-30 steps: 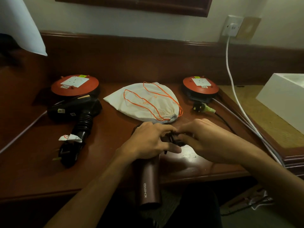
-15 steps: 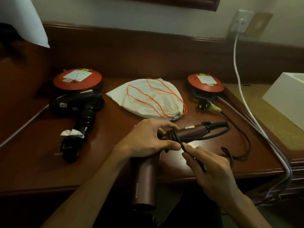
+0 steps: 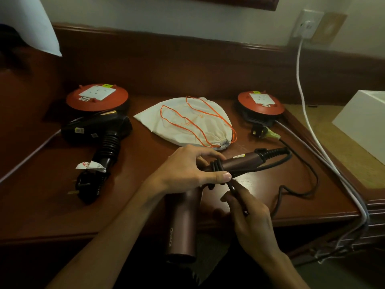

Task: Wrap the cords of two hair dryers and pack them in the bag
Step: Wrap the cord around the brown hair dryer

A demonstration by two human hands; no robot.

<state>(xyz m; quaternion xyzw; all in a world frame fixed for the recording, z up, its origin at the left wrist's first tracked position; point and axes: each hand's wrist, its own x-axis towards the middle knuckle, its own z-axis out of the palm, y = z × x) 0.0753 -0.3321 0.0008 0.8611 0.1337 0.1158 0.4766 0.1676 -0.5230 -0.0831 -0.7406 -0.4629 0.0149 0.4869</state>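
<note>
Near desk edge: left hand (image 3: 188,171) clamped on brown dryer (image 3: 181,222) handle, right hand (image 3: 248,213) pinching cord (image 3: 300,182), now drawn down for another turn; bag (image 3: 187,124) behind, unopened

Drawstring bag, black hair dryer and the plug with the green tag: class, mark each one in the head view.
Drawstring bag (image 3: 187,122): head view, on the cream cloth body.
Black hair dryer (image 3: 93,130): head view, on its barrel.
Plug with the green tag (image 3: 259,132): head view, on the black plug body.

Glossy wooden desk (image 3: 145,197); matt cloth bag (image 3: 187,124); dryer (image 3: 181,224) perhaps satin plastic.
</note>
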